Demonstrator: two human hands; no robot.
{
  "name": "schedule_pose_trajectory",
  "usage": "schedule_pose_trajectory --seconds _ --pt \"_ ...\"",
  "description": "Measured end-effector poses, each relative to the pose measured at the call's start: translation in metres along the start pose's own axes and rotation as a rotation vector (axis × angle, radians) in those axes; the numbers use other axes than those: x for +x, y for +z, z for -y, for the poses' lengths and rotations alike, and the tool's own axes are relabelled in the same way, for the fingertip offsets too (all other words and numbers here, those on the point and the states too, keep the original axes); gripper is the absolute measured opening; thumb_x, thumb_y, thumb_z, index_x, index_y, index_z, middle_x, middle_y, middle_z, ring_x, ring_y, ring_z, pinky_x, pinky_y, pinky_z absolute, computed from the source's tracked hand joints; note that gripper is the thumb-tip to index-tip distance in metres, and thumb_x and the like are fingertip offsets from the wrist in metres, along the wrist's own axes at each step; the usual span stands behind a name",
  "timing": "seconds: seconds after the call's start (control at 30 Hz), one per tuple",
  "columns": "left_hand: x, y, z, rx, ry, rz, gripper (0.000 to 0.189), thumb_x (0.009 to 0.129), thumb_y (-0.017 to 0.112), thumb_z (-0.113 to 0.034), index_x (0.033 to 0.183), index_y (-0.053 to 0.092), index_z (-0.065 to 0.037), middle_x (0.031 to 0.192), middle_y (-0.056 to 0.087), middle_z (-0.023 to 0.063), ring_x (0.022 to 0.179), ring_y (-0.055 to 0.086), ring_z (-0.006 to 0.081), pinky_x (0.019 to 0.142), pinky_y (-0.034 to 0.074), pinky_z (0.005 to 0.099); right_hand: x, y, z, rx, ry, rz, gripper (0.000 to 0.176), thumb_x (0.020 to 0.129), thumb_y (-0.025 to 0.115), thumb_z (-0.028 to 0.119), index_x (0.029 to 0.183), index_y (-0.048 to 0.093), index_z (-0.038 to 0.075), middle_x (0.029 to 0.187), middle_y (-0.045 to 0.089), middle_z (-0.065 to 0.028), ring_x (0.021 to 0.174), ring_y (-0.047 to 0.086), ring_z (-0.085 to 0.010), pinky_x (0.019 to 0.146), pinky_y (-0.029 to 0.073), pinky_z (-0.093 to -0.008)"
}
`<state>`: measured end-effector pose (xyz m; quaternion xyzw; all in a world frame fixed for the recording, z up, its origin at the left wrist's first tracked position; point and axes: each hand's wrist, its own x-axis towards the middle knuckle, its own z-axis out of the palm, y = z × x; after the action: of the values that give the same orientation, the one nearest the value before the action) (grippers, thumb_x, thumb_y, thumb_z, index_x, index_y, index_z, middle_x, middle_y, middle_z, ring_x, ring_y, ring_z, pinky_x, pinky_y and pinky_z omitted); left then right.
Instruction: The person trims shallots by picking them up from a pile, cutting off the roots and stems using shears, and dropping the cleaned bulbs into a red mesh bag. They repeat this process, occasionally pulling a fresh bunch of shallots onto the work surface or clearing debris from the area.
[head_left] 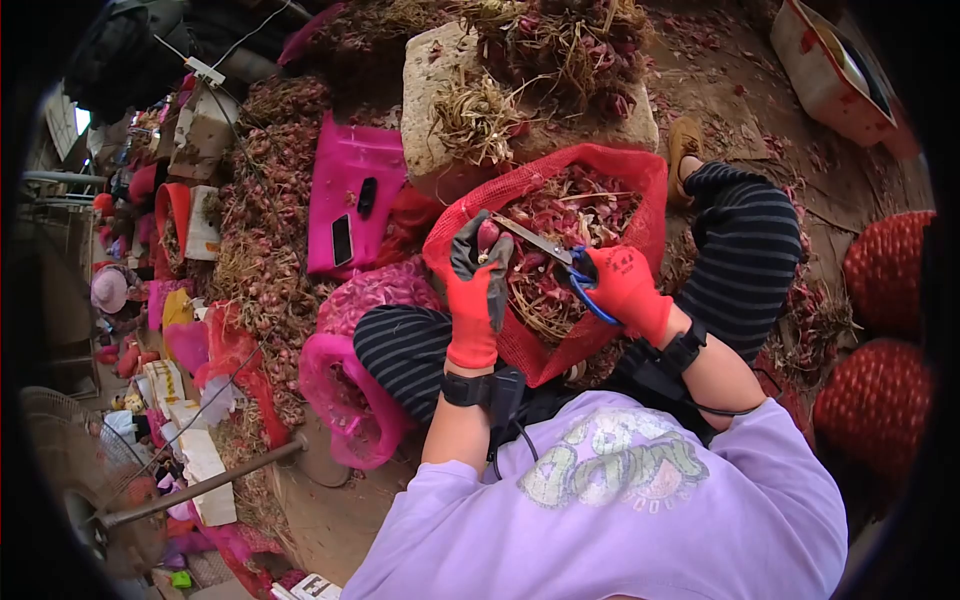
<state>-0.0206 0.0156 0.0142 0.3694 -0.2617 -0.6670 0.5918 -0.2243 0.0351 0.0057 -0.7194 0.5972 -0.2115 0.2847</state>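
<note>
My left hand [476, 282], in a red glove with grey fingers, grips a small red shallot [487, 236] between thumb and fingertips. Scissors [545, 244] with blue handles are in my right hand [627, 287], which wears a red glove. Their blades point up and left, the tips close to the shallot. Both hands are over a red mesh bag [655, 190] that sits between my knees, its mouth wide. Shallot trimmings [570, 205], peels and dry stalks lie inside it.
Beyond the bag, a foam block [425, 75] bears bunches of shallots [580, 50]. Left of it lies a pink sheet [350, 150] with a phone [342, 240]. A pink mesh bag [350, 400] stands by my left knee; full red sacks [875, 400] stand at right. A long shallot heap [265, 200] stretches along the left.
</note>
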Motion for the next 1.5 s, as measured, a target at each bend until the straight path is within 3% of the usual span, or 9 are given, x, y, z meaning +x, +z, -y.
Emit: schedule_pose_trajectory --seconds 0.27,0.37,0.6,0.83,1.03,1.13,1.2,1.37,1.5 --pt "0.002 -0.013 0.005 -0.283 -0.207 -0.077 0.026 0.089 0.052 -0.001 0.113 0.055 -0.009 0.096 0.061 0.0074 0.088 0.061 0.0160 0.072 0.054 0.0246 -0.001 0.010 -0.003 0.147 0.053 0.081 0.027 0.077 0.060 0.036 0.087 0.066 0.012 0.074 0.063 -0.0138 0.071 0.061 -0.0327 0.064 0.048 -0.0399" --pt "0.006 -0.011 -0.004 -0.388 -0.393 0.197 0.026 0.089 0.052 -0.001 0.114 0.054 -0.008 0.098 0.061 0.0092 0.091 0.061 0.0164 0.072 0.054 0.0250 0.000 0.011 -0.005 0.242 0.075 0.089 0.029 0.076 0.061 0.037 0.087 0.065 0.011 0.074 0.063 -0.0146 0.071 0.061 -0.0334 0.064 0.048 -0.0403" --pt "0.002 -0.009 -0.003 -0.132 -0.099 0.143 0.038 0.087 0.051 0.001 0.124 0.046 -0.008 0.111 0.057 0.0074 0.100 0.058 0.0180 0.086 0.049 0.0315 0.006 -0.006 -0.001 0.110 -0.001 -0.041 0.039 0.074 0.064 0.045 0.089 0.063 0.009 0.077 0.062 -0.0139 0.076 0.061 -0.0326 0.067 0.048 -0.0404" --pt "0.008 -0.019 0.002 -0.024 -0.126 0.165 0.032 0.087 0.050 0.002 0.117 0.052 -0.007 0.111 0.057 0.0078 0.101 0.057 0.0180 0.083 0.050 0.0311 0.003 0.001 -0.005 0.003 -0.054 0.007 0.036 0.075 0.062 0.040 0.091 0.063 0.008 0.079 0.063 -0.0135 0.075 0.061 -0.0329 0.066 0.047 -0.0408" --pt "0.004 -0.011 -0.005 -0.106 -0.182 0.143 0.036 0.083 0.053 0.005 0.117 0.052 -0.006 0.109 0.058 0.0078 0.097 0.059 0.0178 0.078 0.051 0.0267 0.006 -0.001 0.001 0.340 0.122 0.193 0.038 0.076 0.064 0.038 0.096 0.063 0.005 0.077 0.063 -0.0177 0.071 0.061 -0.0352 0.064 0.048 -0.0391" --pt "0.001 -0.001 -0.005 0.196 0.037 0.133 0.040 0.081 0.053 0.006 0.120 0.050 -0.003 0.108 0.059 0.0070 0.093 0.059 0.0152 0.079 0.050 0.0244 0.013 0.024 -0.021 0.388 0.017 -0.040 0.023 0.082 0.062 0.016 0.098 0.063 0.001 0.079 0.067 -0.0094 0.064 0.059 -0.0123 0.061 0.046 -0.0298" --pt "0.001 0.004 0.004 0.583 0.245 0.126 0.042 0.081 0.051 0.006 0.122 0.049 -0.001 0.110 0.058 0.0075 0.092 0.059 0.0139 0.081 0.049 0.0250 0.021 0.020 -0.015 0.748 -0.020 -0.034 0.023 0.083 0.062 0.015 0.101 0.063 0.000 0.083 0.066 -0.0063 0.065 0.058 -0.0101 0.059 0.046 -0.0273" --pt "-0.001 0.008 -0.008 0.136 -0.125 0.295 0.040 0.081 0.051 0.005 0.121 0.049 0.000 0.107 0.059 0.0046 0.092 0.057 0.0098 0.082 0.046 0.0220 0.023 -0.014 0.014 1.516 0.148 0.259 0.022 0.084 0.063 0.014 0.101 0.061 0.000 0.079 0.062 -0.0011 0.059 0.050 -0.0028 0.051 0.039 -0.0189" --pt "-0.001 0.011 -0.004 0.271 -0.135 0.257 0.038 0.083 0.052 0.003 0.120 0.050 -0.001 0.102 0.059 0.0036 0.085 0.056 0.0089 0.076 0.046 0.0215 0.024 -0.035 0.047 1.181 0.018 0.190 0.027 0.085 0.063 0.019 0.103 0.061 -0.001 0.083 0.062 -0.0023 0.061 0.052 -0.0075 0.056 0.043 -0.0230"
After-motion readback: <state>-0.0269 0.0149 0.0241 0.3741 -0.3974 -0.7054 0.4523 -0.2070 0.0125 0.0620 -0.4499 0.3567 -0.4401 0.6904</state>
